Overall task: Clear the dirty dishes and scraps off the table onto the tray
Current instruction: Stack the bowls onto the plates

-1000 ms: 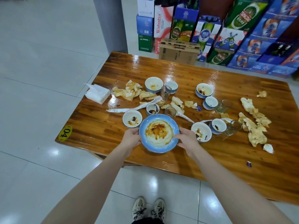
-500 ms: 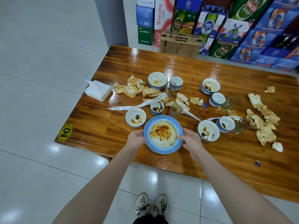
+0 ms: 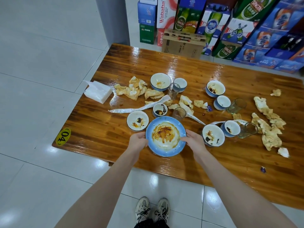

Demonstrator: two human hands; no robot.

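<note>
- Head view, widest item first: wooden counter (image 3: 213, 74) strewn with dirty bowls, glasses and scraps. No tray in frame, so nothing judged cleared yet.
- Crumpled greasy scraps (image 3: 269, 129) heaped toward right end, well apart from both hands. Untouched versus 1.0 s ago.
- Blue plate (image 3: 165, 136), sauce-smeared, near front edge of counter. Cannot tell whether lifted clear of surface.
- Left hand (image 3: 138, 142) clamped on plate's left rim, fingers (image 3: 141, 137) curled round the edge. Right hand (image 3: 194, 142) clamped likewise on right rim.
- Left bowl (image 3: 137, 120) and right bowl (image 3: 213, 135) flanking plate, same spacing as 1.0 s and 0.5 s ago.
- Change log: two-handed grip as before; only camera framing shifted, more of far boxes showing. Judged: grasp settled, lift of plate as first item pending.
- Drinking glass (image 3: 179, 114) just beyond plate's far rim. Possible knock on lifting.
</note>
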